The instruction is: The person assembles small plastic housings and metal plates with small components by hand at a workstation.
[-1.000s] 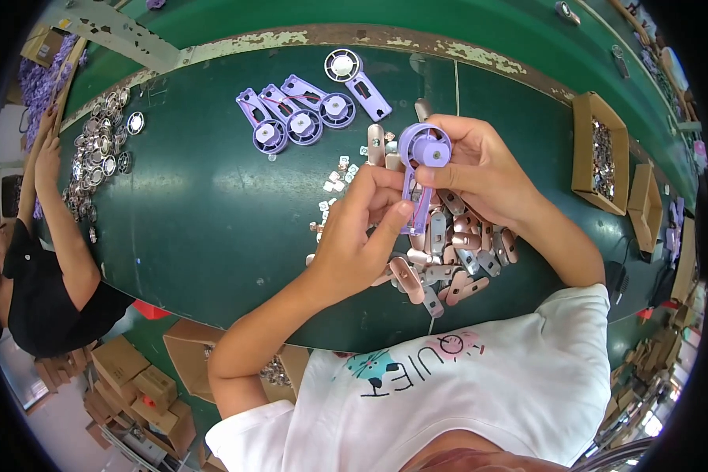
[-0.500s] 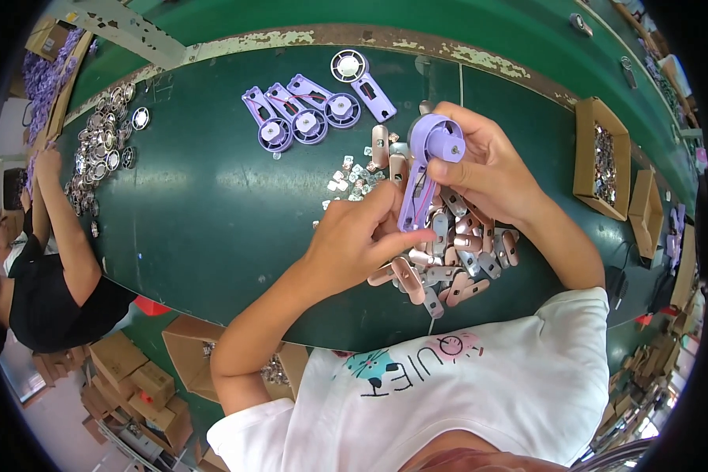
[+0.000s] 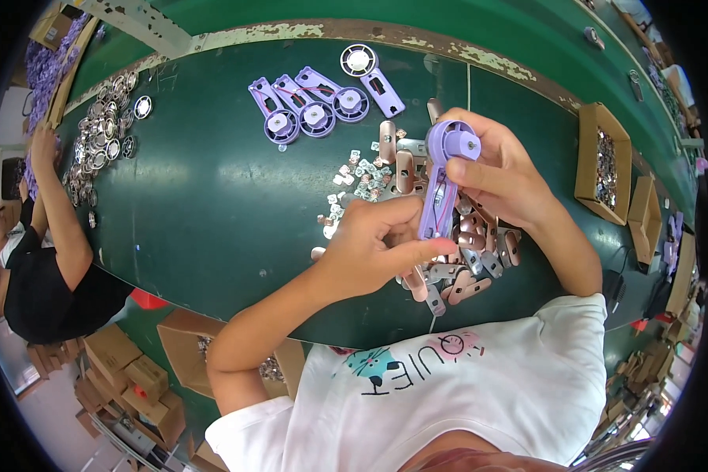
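Observation:
A purple handheld-fan housing is between my two hands, its round motor end up and its open handle slanting down. My right hand grips it by the round end, thumb on the near side. Closed on the handle's lower end is my left hand, thumb laid across it; those fingertips are partly hidden. Red wire shows inside the handle. Below and behind the hands lies a pile of rounded copper and silver metal plates. Small square metal pieces are scattered left of that pile.
Three purple housings with motors lie farther back, beside one with a silver ring. Silver rings are heaped at the left, near a co-worker. A cardboard box of small metal parts stands at the right.
The held housing has shifted slightly right and its handle stands a little steeper. Both hands have moved with it and keep their grip.

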The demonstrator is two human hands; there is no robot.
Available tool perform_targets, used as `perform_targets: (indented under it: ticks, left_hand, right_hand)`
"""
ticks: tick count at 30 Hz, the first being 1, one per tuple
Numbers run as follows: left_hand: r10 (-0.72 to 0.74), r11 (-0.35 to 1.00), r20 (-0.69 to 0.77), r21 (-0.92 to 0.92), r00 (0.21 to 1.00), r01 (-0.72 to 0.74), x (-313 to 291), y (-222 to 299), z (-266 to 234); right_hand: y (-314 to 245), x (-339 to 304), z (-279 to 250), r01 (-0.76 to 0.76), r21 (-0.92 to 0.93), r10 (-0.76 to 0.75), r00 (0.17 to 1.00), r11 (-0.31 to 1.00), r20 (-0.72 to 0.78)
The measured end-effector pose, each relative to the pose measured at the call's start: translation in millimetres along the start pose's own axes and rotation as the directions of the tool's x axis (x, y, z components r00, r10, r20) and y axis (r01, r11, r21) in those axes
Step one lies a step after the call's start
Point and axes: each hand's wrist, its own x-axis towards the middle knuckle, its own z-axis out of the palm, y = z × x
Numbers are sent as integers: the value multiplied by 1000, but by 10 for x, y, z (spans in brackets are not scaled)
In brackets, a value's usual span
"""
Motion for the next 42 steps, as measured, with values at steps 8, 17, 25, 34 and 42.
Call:
perform_targets:
  ticks: [8,17,25,34,42]
  left_hand:
    - [411,408,51,883,910,-233,92,-172,-159]
    - [608,56,273,922,746,-383,158,-105,-156]
    - [565,47,233,949,791,-313,155,-93,-185]
    - [512,-94,295,953,807,-289,130,-194,-139]
    - [578,0,246,954,778,-301,159,-227,-158]
  right_hand:
    - [-67,17,-33,308,-658,-289,947,687,142]
    - [-1172,1797,-2138,-271,-744,-627,408,611,-664]
    - [-652,1408,-1423,25,-965,-719,662,-261,211]
    - [-15,30,-670,294,-946,-445,835,-135,323]
    - [-7,11,-581,325,-891,-297,858,-318,419]
